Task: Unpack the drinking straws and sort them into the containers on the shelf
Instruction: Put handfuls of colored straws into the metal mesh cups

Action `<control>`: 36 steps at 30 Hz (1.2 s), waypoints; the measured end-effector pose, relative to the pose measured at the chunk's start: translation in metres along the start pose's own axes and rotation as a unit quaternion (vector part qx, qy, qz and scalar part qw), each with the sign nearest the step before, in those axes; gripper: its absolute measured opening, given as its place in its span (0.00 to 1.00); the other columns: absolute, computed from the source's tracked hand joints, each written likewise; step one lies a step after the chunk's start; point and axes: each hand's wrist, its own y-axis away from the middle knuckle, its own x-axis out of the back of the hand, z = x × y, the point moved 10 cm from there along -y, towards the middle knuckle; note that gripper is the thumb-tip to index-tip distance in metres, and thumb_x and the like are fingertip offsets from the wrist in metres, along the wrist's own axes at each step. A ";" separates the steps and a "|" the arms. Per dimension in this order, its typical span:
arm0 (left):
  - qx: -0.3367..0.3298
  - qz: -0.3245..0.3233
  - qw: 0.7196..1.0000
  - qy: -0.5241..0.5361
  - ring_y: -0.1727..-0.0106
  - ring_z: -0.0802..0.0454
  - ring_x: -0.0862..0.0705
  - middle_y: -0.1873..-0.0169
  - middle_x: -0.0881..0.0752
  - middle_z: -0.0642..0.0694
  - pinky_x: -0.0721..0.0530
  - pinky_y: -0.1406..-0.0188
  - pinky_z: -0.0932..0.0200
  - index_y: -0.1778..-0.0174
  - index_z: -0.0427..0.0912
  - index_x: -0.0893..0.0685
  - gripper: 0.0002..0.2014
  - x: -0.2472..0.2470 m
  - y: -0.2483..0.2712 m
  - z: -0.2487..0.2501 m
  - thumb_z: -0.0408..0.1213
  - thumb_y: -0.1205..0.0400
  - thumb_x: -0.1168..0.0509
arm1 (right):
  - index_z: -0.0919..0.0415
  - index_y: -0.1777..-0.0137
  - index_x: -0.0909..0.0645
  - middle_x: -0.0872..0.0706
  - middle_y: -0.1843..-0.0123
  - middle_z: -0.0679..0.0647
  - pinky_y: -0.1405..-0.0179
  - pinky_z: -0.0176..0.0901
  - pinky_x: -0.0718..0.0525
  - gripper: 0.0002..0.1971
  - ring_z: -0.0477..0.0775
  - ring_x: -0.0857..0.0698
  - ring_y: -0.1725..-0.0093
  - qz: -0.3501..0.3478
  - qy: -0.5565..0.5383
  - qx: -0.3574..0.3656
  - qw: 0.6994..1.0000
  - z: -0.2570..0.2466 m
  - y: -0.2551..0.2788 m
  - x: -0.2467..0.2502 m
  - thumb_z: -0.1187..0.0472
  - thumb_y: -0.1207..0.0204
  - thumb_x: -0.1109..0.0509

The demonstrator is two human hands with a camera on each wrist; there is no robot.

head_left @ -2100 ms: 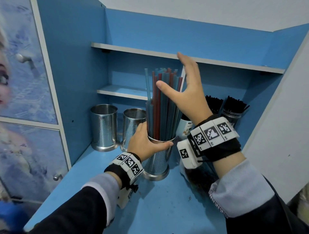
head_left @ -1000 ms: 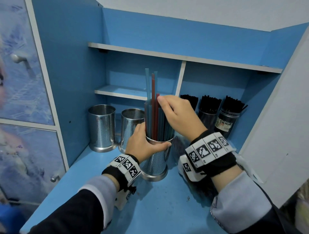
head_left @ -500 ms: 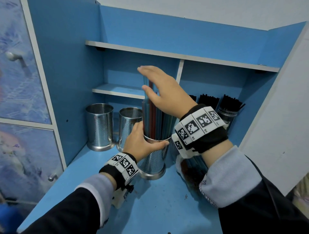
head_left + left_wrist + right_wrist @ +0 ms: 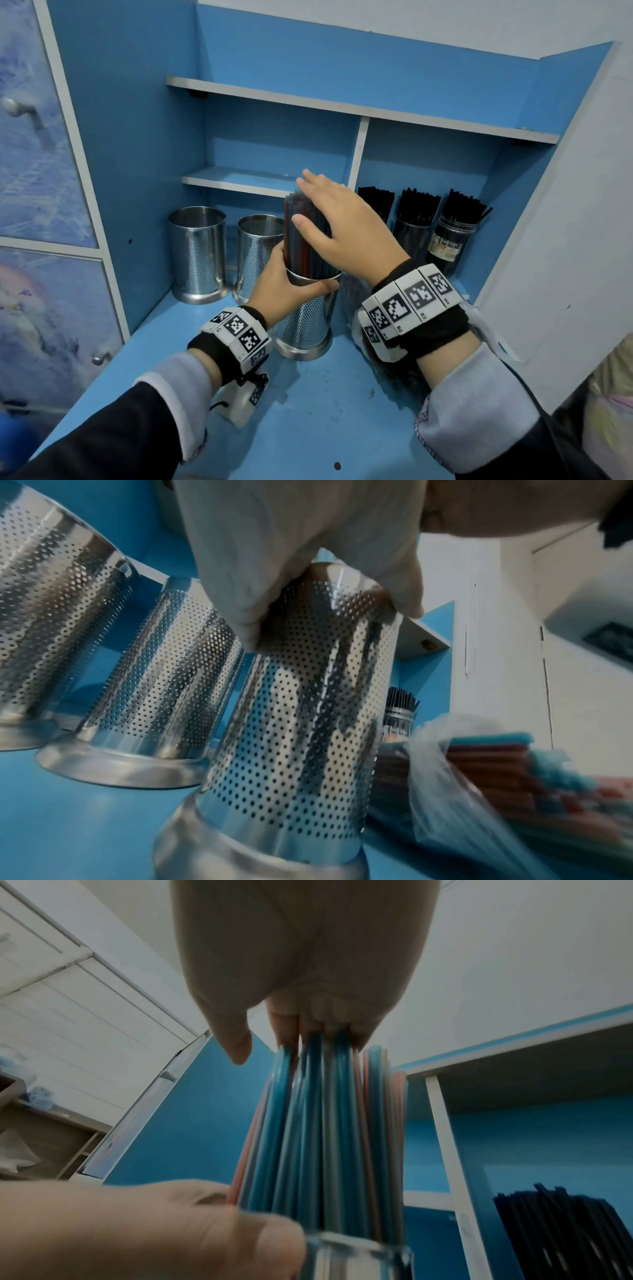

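Right hand (image 4: 346,228), at the centre of the head view, lies flat with fingers spread and straight over the tops of the coloured straws (image 4: 301,240), which stand upright in the perforated steel cup (image 4: 305,322) just below. The left hand (image 4: 284,287) wraps its fingers round that cup's rim, steadying it on the blue shelf (image 4: 308,411). Two more steel cups (image 4: 198,253) stand at centre left; jars of black straws (image 4: 448,240) stand at centre right.

Seen from the left wrist, the hand (image 4: 291,569) curls round the cup (image 4: 301,723) at upper centre, and a plastic bag of straws (image 4: 496,772) lies at lower right, not yet emptied.

Seen from the right wrist, straight fingers (image 4: 291,1023) touch the straw tips (image 4: 325,1123) at centre, with nothing pinched.

I judge the step to be tamping this bundle level in its cup. Next would call for lifting the palm away and fetching more from the bag.
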 end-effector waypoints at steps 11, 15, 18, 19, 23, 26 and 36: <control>0.095 -0.132 0.986 0.021 0.46 0.71 0.14 0.39 0.16 0.58 0.18 0.52 0.75 0.23 0.48 0.31 0.43 0.011 -0.001 -0.005 0.41 0.32 0.17 | 0.54 0.13 0.57 0.51 0.12 0.48 0.18 0.41 0.49 0.53 0.45 0.51 0.14 0.107 -0.202 -0.187 0.955 0.055 0.051 -0.010 0.34 0.26 0.30; 0.110 -0.126 0.986 0.024 0.46 0.70 0.14 0.40 0.14 0.56 0.18 0.51 0.74 0.27 0.47 0.27 0.36 0.024 -0.001 -0.010 0.34 0.30 0.19 | 0.54 0.13 0.60 0.50 0.12 0.52 0.17 0.51 0.42 0.64 0.51 0.47 0.14 0.049 -0.293 -0.307 0.904 0.075 0.071 -0.052 0.27 0.38 0.26; 0.117 -0.113 0.985 0.048 0.41 0.53 0.13 0.38 0.15 0.44 0.16 0.40 0.60 0.30 0.44 0.24 0.27 0.030 -0.001 -0.015 0.24 0.23 0.27 | 0.60 0.15 0.49 0.36 0.16 0.55 0.21 0.47 0.34 0.63 0.54 0.34 0.19 0.002 -0.318 -0.349 0.881 0.076 0.078 -0.085 0.29 0.42 0.22; 0.113 -0.098 0.987 0.049 0.42 0.50 0.14 0.39 0.15 0.42 0.15 0.43 0.60 0.32 0.44 0.23 0.23 0.033 -0.002 -0.016 0.23 0.21 0.30 | 0.62 0.17 0.43 0.29 0.20 0.55 0.23 0.49 0.28 0.60 0.55 0.29 0.22 -0.009 -0.321 -0.356 0.878 0.076 0.079 -0.094 0.31 0.43 0.20; 0.073 0.066 0.995 0.014 0.45 0.52 0.17 0.48 0.16 0.49 0.15 0.41 0.54 0.42 0.48 0.22 0.17 0.066 -0.014 -0.022 0.23 0.20 0.34 | 0.60 0.28 0.29 0.17 0.33 0.50 0.35 0.49 0.16 0.48 0.51 0.18 0.34 -0.008 -0.320 -0.369 0.872 0.081 0.076 -0.107 0.38 0.44 0.14; 0.053 0.195 0.979 -0.014 0.42 0.51 0.19 0.44 0.19 0.48 0.20 0.33 0.45 0.40 0.48 0.25 0.19 0.095 -0.019 -0.026 0.32 0.23 0.27 | 0.60 0.29 0.29 0.17 0.34 0.51 0.38 0.47 0.16 0.46 0.52 0.18 0.35 0.004 -0.314 -0.379 0.871 0.093 0.066 -0.108 0.41 0.44 0.13; 0.111 0.141 0.982 -0.050 0.21 0.46 0.31 0.20 0.31 0.42 0.32 0.19 0.45 0.15 0.41 0.46 0.60 0.083 -0.072 -0.055 0.50 0.36 0.16 | 0.63 0.28 0.31 0.19 0.30 0.56 0.32 0.52 0.19 0.44 0.57 0.19 0.32 0.037 -0.317 -0.423 0.848 0.144 0.037 -0.127 0.49 0.39 0.13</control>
